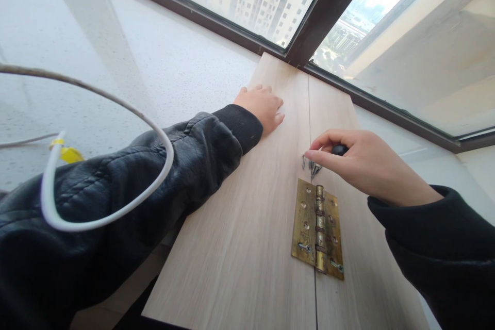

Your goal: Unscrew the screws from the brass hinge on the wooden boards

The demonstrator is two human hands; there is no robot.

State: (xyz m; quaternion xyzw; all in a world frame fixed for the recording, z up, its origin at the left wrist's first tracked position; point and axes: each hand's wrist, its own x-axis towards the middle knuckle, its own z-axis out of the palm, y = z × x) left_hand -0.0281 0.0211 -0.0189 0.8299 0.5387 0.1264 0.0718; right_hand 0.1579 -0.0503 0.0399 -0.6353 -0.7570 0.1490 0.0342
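My left hand (261,107) lies open on the far part of a pale wooden board (240,237), fingers spread near its left edge. My right hand (358,157) is closed over the board's seam; between its fingers shows the rounded black handle (340,150) of what looks like a screwdriver, mostly hidden. Just below those fingertips lie several small screws (311,165). Nearer to me, a brass hinge (320,224) lies unfolded with its knuckle along the seam. Screws sit in holes at the near end of both leaves; other holes show no screw.
A white cable (170,154) loops up over my left sleeve, with a yellow tag (71,154) beside it. The boards rest on a white speckled sill (185,62). Dark window frames (317,15) stand close behind the boards' far end.
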